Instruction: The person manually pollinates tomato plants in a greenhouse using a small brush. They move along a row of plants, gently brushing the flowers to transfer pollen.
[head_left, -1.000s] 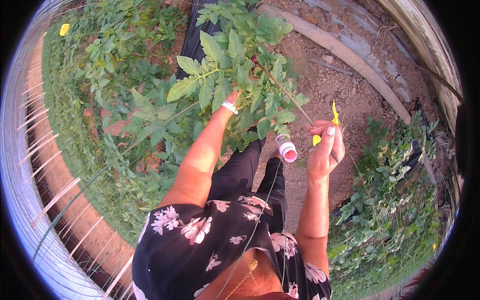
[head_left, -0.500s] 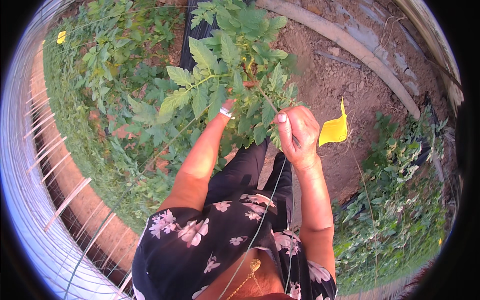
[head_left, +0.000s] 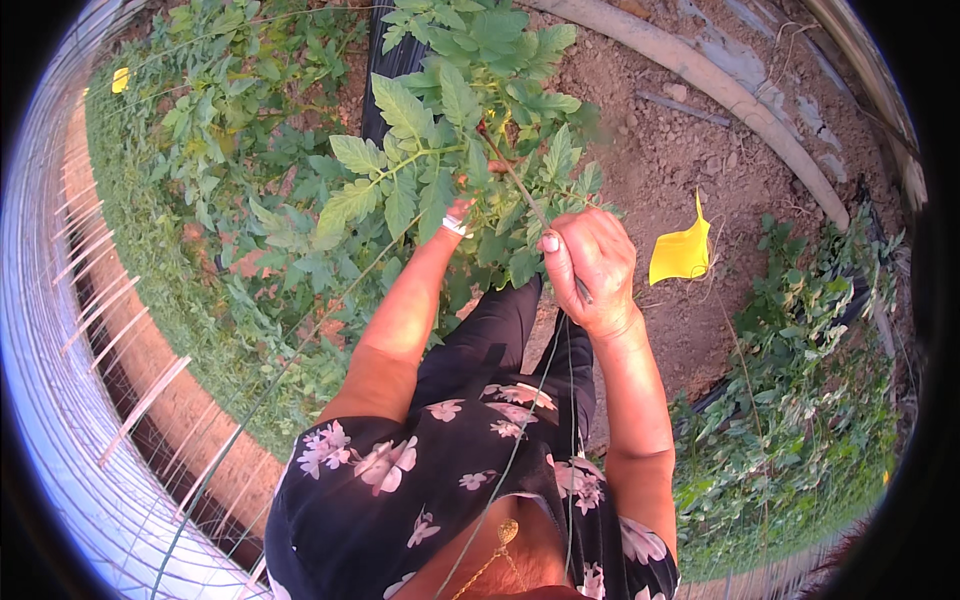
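My right hand (head_left: 592,262) is closed around a thin brownish stick (head_left: 520,185), with the thumb pressed along it. The stick's far end has a reddish tip and slants up and left into a leafy green plant (head_left: 440,110) that looks like a tomato. Its near end pokes out below my fingers. My left hand (head_left: 459,211), with a white band at the wrist, reaches in among the leaves. Foliage covers most of its fingers; one fingertip seems to show near the stick.
A yellow tag (head_left: 681,252) hangs to the right of my right hand. Thin green strings (head_left: 520,440) run upright close to my body. A pale hose (head_left: 700,75) curves over the soil at the far right. Dense plant rows lie left and lower right.
My right hand and the stick have shifted very slightly left, so the yellow tag sits farther from the hand. My left hand stays in the leaves.
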